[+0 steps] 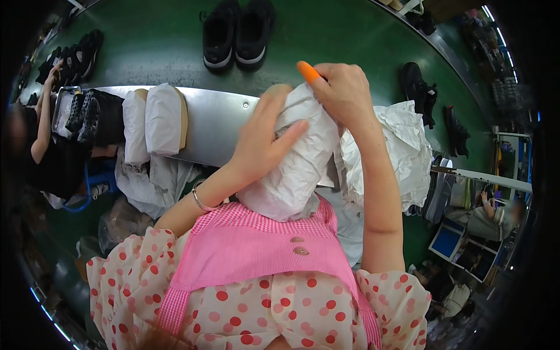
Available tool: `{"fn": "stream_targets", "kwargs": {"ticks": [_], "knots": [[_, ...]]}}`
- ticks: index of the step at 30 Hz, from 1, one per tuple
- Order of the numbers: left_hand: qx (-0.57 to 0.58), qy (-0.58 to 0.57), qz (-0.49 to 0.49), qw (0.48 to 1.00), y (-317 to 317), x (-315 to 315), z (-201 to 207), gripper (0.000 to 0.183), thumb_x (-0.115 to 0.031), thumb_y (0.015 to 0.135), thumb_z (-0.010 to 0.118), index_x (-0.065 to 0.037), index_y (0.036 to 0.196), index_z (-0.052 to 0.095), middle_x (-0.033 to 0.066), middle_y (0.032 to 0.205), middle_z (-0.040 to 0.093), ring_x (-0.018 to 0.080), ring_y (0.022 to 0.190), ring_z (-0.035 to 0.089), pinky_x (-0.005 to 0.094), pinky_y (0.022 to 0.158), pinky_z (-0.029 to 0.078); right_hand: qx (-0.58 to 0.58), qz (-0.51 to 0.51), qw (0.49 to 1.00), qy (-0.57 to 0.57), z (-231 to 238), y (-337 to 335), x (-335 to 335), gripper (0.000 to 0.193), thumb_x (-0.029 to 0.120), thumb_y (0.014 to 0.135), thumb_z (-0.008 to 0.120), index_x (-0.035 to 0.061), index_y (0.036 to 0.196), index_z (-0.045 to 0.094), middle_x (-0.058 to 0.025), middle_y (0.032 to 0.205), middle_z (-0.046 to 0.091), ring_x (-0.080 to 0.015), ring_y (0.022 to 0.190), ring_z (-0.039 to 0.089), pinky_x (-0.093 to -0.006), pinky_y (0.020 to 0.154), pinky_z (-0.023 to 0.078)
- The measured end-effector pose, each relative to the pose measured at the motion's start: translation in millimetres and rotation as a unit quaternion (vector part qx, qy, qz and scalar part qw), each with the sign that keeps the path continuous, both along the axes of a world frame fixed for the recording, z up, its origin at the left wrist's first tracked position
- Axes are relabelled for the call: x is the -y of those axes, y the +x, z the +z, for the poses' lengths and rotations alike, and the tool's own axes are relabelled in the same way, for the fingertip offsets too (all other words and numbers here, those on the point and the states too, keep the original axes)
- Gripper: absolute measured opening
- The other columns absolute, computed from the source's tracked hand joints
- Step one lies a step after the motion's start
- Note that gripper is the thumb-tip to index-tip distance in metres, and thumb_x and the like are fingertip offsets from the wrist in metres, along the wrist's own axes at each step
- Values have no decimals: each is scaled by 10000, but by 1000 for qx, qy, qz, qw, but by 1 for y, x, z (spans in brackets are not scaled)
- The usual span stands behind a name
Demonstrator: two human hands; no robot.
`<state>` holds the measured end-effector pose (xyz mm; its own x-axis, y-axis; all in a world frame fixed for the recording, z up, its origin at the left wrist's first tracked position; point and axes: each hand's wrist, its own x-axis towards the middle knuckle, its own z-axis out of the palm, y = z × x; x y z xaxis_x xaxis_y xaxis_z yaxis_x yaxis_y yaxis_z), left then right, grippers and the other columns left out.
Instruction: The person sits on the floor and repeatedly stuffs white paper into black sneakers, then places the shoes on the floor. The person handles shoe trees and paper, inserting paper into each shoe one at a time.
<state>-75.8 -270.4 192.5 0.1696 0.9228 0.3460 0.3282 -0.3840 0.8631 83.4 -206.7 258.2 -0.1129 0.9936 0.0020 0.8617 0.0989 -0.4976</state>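
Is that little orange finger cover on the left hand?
No, the orange cover is on the right hand, at the white paper.

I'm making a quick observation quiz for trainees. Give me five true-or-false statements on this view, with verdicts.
1. The left hand touches a white paper-wrapped bundle. True.
2. The bracelet is on the right wrist. False: the silver bracelet is on the left.
3. The right hand wears an orange finger cover. True.
4. The apron is blue. False: the apron is pink.
5. The black shoes at the top centre are wrapped. False: these black shoes are uncovered.
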Motion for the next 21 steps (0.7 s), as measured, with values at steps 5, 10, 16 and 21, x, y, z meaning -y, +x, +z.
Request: {"fn": "stream_targets", "kwargs": {"ticks": [5, 10, 16, 21], "knots": [[270, -304, -56, 912, -2, -1, 1, 330, -224, 937, 591, 2, 1170, 532, 41, 1057, 620, 84, 930, 572, 231, 804, 465, -245, -52, 959, 129, -10, 1, 9, 245, 130, 851, 579, 19, 1060, 642, -133, 1000, 659, -232, 832, 622, -315, 752, 486], [405, -318, -12, 857, 2, -8, -1, 289, -235, 924, 614, 9, 1073, 569, 35, 1013, 614, 71, 894, 550, 232, 780, 464, -421, -142, 892, 80, -47, -13, 44, 441, 266, 982, 476, -56, 1283, 486, -148, 1192, 585, -158, 1039, 550, -261, 909, 419], [416, -318, 33, 851, 7, -24, 0, 310, -265, 905, 643, 5, 1043, 580, 31, 976, 619, 68, 848, 553, 224, 755, 464, -499, -141, 852, -71, -62, -11, 54, 567, 403, 998, 405, -48, 1341, 433, -154, 1232, 569, -188, 1100, 563, -284, 952, 433], [448, -320, 1, 835, 9, -51, 5, 366, -306, 896, 654, 10, 1062, 576, 28, 1001, 623, 73, 871, 561, 228, 783, 461, -672, -177, 692, -194, -53, -15, 56, 661, 503, 967, 419, -31, 1356, 421, -169, 1290, 543, -237, 1115, 582, -333, 950, 473]]}}
